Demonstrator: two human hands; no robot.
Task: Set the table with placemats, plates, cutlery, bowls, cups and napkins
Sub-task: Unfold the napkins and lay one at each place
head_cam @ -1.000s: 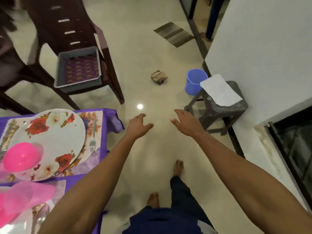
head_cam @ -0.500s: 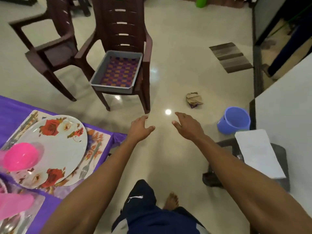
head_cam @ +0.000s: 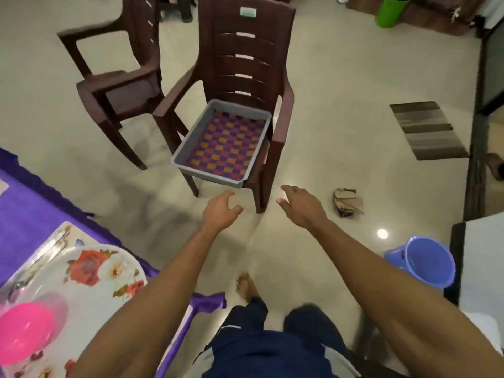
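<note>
Ahead, a grey tray (head_cam: 181, 152) (checkered lining) sits on a brown chair (head_cam: 246, 61).

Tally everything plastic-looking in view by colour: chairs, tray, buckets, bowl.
Brown chairs: 2, one bare and one holding the tray
Grey tray: 1
Blue bucket: 1
Green bucket: 1
Pink bowl: 1
Total: 6

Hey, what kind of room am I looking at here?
Probably a dining area in a home: a table under a purple cloth set with a floral plate, brown plastic armchairs on a polished tile floor, and a blue bucket to the side.
</note>
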